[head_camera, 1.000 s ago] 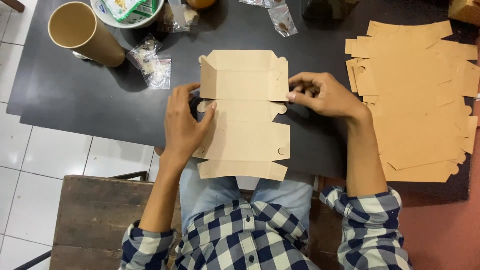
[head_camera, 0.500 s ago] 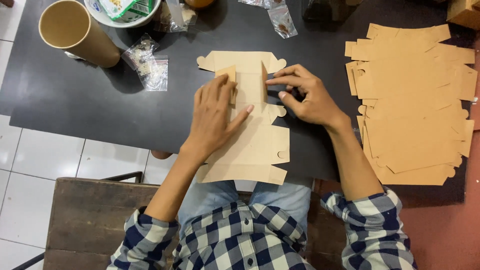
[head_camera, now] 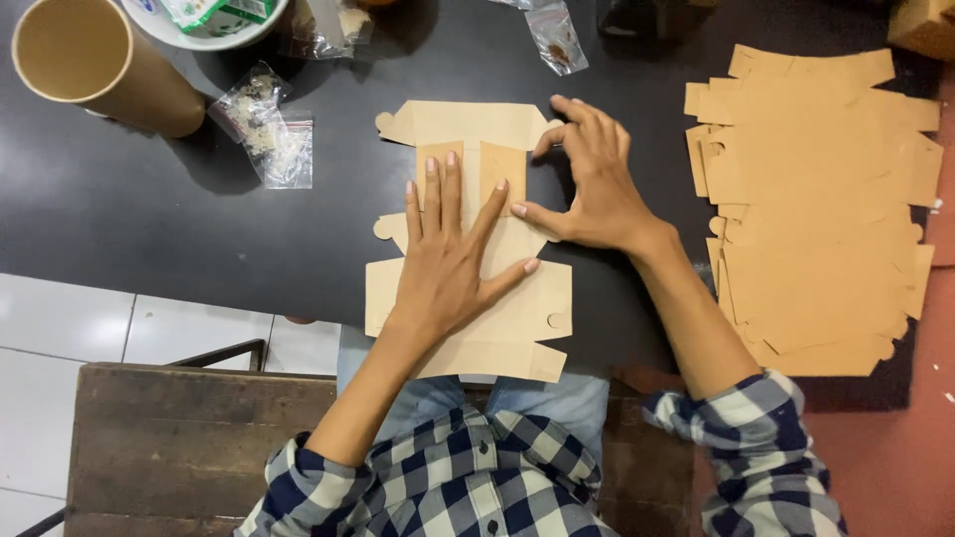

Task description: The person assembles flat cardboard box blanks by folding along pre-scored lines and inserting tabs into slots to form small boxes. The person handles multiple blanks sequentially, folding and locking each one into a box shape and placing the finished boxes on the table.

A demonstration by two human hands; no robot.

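Note:
A flat brown cardboard box blank (head_camera: pixel 468 134) lies on the black table (head_camera: pixel 199 219) in front of me. Its two side flaps are folded inward over the middle panel. My left hand (head_camera: pixel 448 254) lies flat on the blank, fingers spread, pressing the folded flaps down. My right hand (head_camera: pixel 592 184) rests at the blank's right edge, thumb touching the right flap and fingers curled over the top right corner. Neither hand grips anything.
A stack of unfolded cardboard blanks (head_camera: pixel 816 199) lies at the right. A cardboard tube (head_camera: pixel 95 65) stands at the top left, beside small clear plastic bags (head_camera: pixel 269 134) and a white bowl (head_camera: pixel 214 30). A wooden bench (head_camera: pixel 169 438) sits below the table edge.
The side flaps have been folded inward. My left hand slid from the blank's left edge onto the centre, flattening them. My right hand moved to the right edge and top corner.

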